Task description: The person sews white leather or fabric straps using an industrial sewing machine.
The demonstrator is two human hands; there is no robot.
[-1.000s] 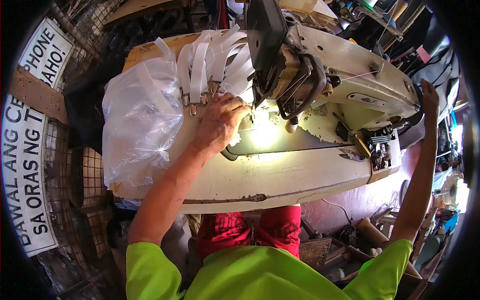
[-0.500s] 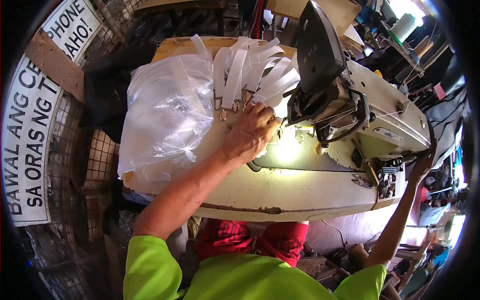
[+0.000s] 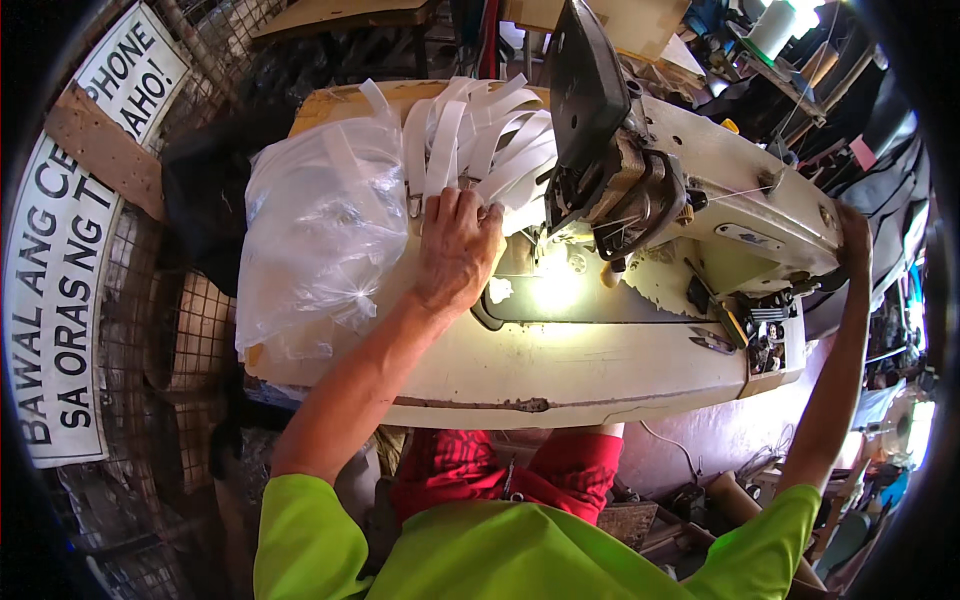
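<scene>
My left hand [image 3: 460, 245] is closed at the clip ends of a fanned bunch of white straps [image 3: 505, 145]. Its fingers bend over one strap's lower end; their tips are hidden. A metal clip [image 3: 415, 207] shows just left of the fingers. To the right of this hand stands a pale sewing machine [image 3: 725, 150], its lamp lighting the needle area. At the machine's right end my right hand [image 3: 853, 238] is wrapped round the handwheel [image 3: 830, 281], with the fingers mostly out of sight.
A full, clear plastic bag [image 3: 320, 230] covers the table's left side. Tweezers [image 3: 712, 342] and a dark-handled tool [image 3: 733, 322] lie by the machine's base. A dark flat panel [image 3: 588, 90] rises above the sewing head. A thread cone [image 3: 773, 30] stands at the far right.
My left hand has moved away from the needle area, leftward to the strap clips. My right hand has shifted upward on the handwheel. The whole view has also shifted slightly.
</scene>
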